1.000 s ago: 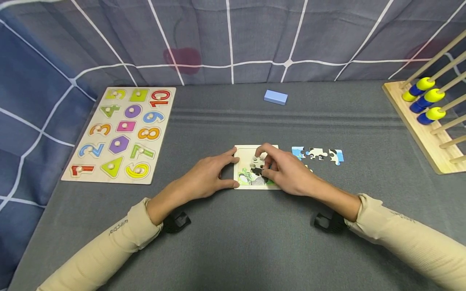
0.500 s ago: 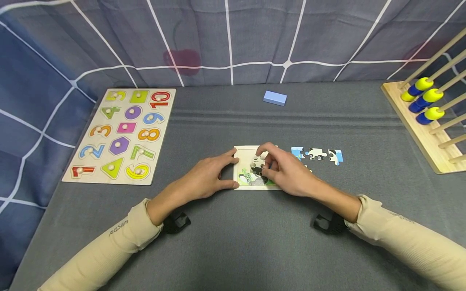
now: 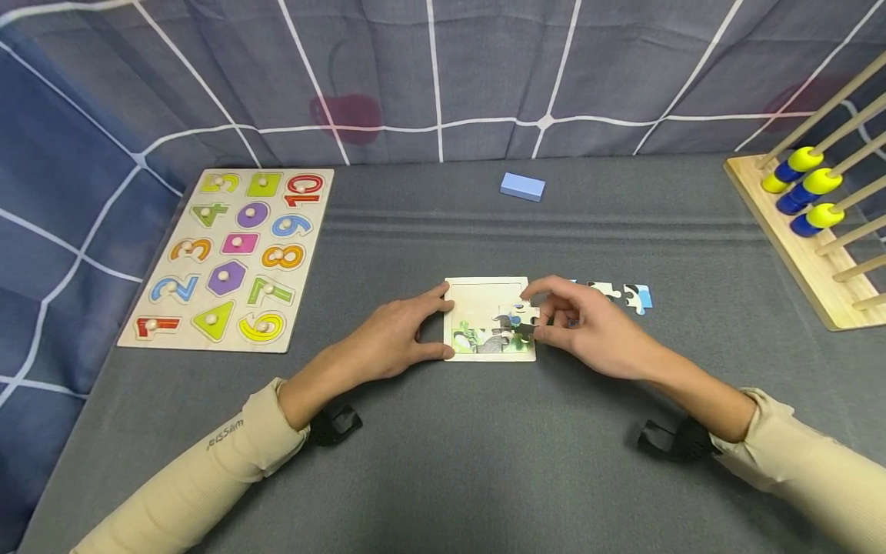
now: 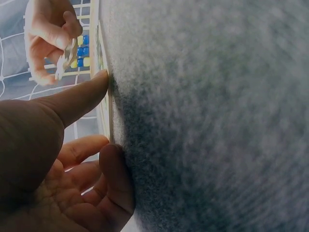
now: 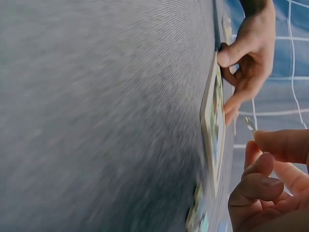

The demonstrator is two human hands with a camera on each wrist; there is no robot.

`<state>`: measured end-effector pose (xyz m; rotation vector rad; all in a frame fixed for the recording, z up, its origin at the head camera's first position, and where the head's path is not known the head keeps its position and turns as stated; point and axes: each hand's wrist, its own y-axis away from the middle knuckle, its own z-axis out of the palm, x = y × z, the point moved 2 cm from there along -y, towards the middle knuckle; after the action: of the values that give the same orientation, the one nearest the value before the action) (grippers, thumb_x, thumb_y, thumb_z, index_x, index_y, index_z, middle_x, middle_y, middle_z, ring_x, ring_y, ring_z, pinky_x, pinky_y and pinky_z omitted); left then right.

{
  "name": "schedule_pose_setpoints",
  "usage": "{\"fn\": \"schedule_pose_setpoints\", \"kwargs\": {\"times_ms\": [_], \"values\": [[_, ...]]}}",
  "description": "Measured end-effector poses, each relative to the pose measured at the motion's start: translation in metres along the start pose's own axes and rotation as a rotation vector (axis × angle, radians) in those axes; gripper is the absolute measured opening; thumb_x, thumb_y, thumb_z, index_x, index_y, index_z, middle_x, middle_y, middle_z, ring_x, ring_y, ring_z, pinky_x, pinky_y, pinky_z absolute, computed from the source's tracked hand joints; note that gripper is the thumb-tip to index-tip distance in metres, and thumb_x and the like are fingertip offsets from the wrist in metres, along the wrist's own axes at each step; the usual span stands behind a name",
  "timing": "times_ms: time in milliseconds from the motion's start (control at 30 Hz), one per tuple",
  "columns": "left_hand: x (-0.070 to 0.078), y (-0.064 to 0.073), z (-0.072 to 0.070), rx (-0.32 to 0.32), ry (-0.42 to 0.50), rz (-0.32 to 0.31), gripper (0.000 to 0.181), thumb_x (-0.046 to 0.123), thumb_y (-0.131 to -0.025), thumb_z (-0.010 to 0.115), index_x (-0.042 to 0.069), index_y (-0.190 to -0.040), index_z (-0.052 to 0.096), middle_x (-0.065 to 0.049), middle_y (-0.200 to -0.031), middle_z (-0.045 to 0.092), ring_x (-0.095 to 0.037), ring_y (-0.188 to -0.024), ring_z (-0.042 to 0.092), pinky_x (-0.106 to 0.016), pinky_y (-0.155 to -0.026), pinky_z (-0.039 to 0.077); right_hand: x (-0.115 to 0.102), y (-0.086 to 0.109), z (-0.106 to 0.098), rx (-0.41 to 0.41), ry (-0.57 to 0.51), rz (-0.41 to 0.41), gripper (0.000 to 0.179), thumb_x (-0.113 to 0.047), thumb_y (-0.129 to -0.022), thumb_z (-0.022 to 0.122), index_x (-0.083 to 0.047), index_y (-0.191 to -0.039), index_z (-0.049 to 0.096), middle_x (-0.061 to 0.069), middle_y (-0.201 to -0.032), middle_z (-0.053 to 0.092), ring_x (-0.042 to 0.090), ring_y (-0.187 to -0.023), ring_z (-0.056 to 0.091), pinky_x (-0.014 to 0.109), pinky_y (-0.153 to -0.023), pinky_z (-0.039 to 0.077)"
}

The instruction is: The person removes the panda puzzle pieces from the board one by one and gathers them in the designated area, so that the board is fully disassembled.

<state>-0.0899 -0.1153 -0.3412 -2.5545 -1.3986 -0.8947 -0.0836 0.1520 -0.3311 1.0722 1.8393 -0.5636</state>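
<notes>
A small jigsaw piece (image 3: 517, 315) with dark and light patches is pinched between the thumb and fingers of my right hand (image 3: 588, 331). It hovers above the right side of a pale wooden puzzle tray (image 3: 477, 282); the right wrist view shows the piece (image 5: 249, 124) edge-on, apart from the tray (image 5: 207, 116). Green and grey picture pieces (image 3: 471, 338) lie along the tray's lower part. My left hand (image 3: 391, 335) rests its thumb and fingertips against the tray's left edge. Loose panda pieces (image 3: 638, 298) lie right of the tray, partly hidden by my right hand.
A number-and-shape peg board (image 3: 238, 265) lies at the left. Behind the tray is a blue block (image 3: 522, 187). A wooden bead frame (image 3: 796, 238) with yellow and blue beads stands at the right. Checked cloth (image 3: 394, 77) hangs along the back.
My right hand has moved right from the tray's middle to its right edge, lifting a piece off the tray and tilting it. The left hand and the tray have stayed in place.
</notes>
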Motion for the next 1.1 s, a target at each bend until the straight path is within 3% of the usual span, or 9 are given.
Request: {"fn": "schedule_pose_setpoints", "kwargs": {"times_ms": [267, 500, 733, 1100], "values": [[0.0, 0.0, 0.0, -0.015, 0.004, -0.014, 0.066, 0.033, -0.087, 0.077, 0.004, -0.141, 0.052, -0.009, -0.158, 0.031, -0.029, -0.137, 0.04, -0.047, -0.107, 0.036, 0.012, 0.028, -0.021, 0.026, -0.023, 0.039, 0.032, 0.001, -0.091, 0.066, -0.009, -0.121, 0.059, 0.005, -0.083, 0.063, 0.022, -0.065, 0.059, 0.028, -0.062, 0.046], [0.0, 0.0, 0.0, -0.004, 0.01, -0.002, 0.066, 0.032, -0.087, 0.077, 0.003, -0.141, 0.052, -0.01, -0.158, 0.031, -0.03, -0.137, 0.041, -0.047, -0.107, 0.036, 0.026, 0.049, -0.037, 0.063, 0.039, 0.062, 0.034, 0.0, -0.093, 0.066, -0.009, -0.125, 0.059, 0.004, -0.085, 0.062, 0.019, -0.064, 0.057, 0.027, -0.061, 0.044], [0.001, 0.0, 0.0, -0.005, 0.009, -0.002, 0.066, 0.032, -0.087, 0.077, 0.003, -0.141, 0.052, -0.01, -0.158, 0.031, -0.031, -0.137, 0.04, -0.047, -0.107, 0.035, 0.038, 0.056, -0.042, 0.117, 0.105, 0.042, 0.04, 0.005, -0.089, 0.067, -0.005, -0.126, 0.059, 0.003, -0.083, 0.061, 0.01, -0.057, 0.05, 0.026, -0.054, 0.039], [0.0, 0.0, 0.0, -0.005, 0.011, 0.006, 0.065, 0.031, -0.088, 0.077, 0.003, -0.14, 0.053, -0.01, -0.157, 0.031, -0.03, -0.136, 0.041, -0.046, -0.107, 0.036, 0.04, 0.057, -0.04, 0.175, 0.276, 0.043, 0.04, 0.006, -0.084, 0.071, -0.006, -0.122, 0.063, -0.003, -0.078, 0.059, 0.006, -0.056, 0.047, 0.024, -0.053, 0.037]]}}
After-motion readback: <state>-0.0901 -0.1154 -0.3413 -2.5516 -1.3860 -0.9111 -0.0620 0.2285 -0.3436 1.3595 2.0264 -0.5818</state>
